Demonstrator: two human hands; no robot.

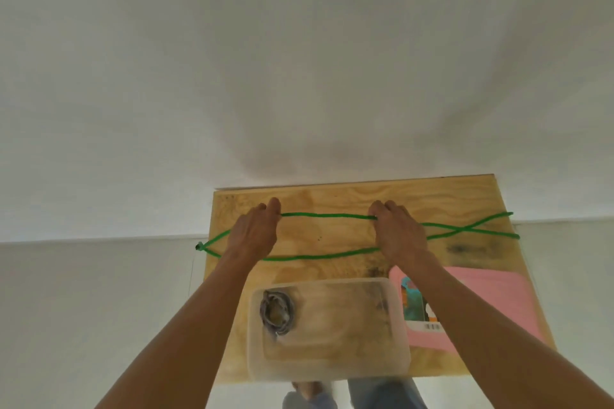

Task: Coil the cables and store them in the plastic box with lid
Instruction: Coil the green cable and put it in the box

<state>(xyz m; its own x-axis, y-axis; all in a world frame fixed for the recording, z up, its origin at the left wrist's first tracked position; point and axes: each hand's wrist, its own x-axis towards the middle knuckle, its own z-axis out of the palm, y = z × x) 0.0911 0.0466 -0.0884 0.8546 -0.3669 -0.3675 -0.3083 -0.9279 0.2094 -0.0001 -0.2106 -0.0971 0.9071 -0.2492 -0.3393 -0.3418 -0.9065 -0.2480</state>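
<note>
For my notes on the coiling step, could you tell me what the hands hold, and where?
Both hold the green cable: the left hand and the right hand each pinch its far strand, stretched between them.

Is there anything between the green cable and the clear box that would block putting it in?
Nothing visible: bare wood lies between the green cable and the open clear plastic box, whose pink lid lies beside it. A coiled grey cable fills one corner.
</note>
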